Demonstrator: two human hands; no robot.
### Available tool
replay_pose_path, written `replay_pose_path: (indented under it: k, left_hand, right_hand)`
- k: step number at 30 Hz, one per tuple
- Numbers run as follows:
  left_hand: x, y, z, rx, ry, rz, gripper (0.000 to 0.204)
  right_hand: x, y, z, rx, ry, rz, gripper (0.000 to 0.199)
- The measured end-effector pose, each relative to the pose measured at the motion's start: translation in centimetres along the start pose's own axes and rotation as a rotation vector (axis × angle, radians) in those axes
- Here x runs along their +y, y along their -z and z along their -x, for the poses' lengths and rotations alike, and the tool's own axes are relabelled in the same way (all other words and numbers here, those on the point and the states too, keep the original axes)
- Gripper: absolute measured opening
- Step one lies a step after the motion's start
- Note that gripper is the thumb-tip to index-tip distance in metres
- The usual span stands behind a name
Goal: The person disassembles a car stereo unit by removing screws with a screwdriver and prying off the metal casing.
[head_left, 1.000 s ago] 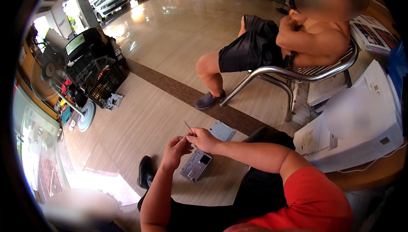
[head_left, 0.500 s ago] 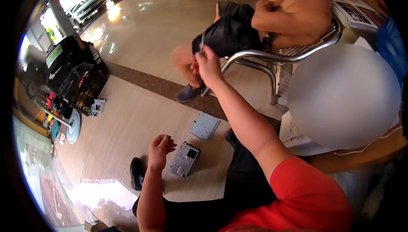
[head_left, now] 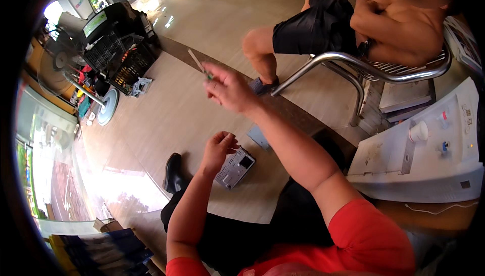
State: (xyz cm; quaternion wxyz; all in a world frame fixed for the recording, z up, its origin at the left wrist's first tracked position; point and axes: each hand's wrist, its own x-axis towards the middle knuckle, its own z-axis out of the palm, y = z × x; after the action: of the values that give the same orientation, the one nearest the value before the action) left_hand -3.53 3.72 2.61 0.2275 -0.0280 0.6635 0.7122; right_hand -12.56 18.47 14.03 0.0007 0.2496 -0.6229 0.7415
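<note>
My right hand [head_left: 227,89] is closed round a slim tool that looks like a screwdriver [head_left: 196,60], its pale shaft pointing up and to the left, with a bit of green at the grip. It is raised above the floor, in front of me. Lower and further left, my left hand [head_left: 220,149] has its fingers curled toward the thumb; whatever may be in them cannot be made out. Just beyond that hand a silver, slotted metal electronics box [head_left: 233,175] lies on the floor. Behind the box is a flat metal plate [head_left: 258,137], partly covered by my right forearm.
A person [head_left: 399,28] sits with folded arms on a metal chair [head_left: 328,59] at the right. Nearer me is a white water dispenser [head_left: 379,155] lying tilted. A standing fan [head_left: 108,107] and black crates [head_left: 132,69] are at the left; stacked blue items [head_left: 111,248] are at lower left.
My view has swung rightward and down, bringing the dispenser's front into sight. My right hand has lowered and moved left with the tool, its shaft tipping left. The left hand stays by the box.
</note>
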Motion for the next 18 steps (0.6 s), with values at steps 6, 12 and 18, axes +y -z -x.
replay_pose_path:
  k: [6, 12, 18]
  left_hand:
    - [0.7, -1.6, -0.8, -0.004, 0.007, -0.032, 0.022]
    - [0.6, -1.1, -0.9, -0.006, 0.024, -0.034, 0.024]
    - [0.9, -0.6, -0.4, 0.029, 0.007, -0.028, 0.023]
  right_hand:
    - [-0.7, -1.2, -0.5, -0.027, -0.012, -0.054, 0.049]
    - [-1.0, -0.7, -0.6, -0.015, -0.055, -0.181, 0.043]
    - [-0.6, -0.1, -0.6, 0.021, -0.064, -0.192, 0.038]
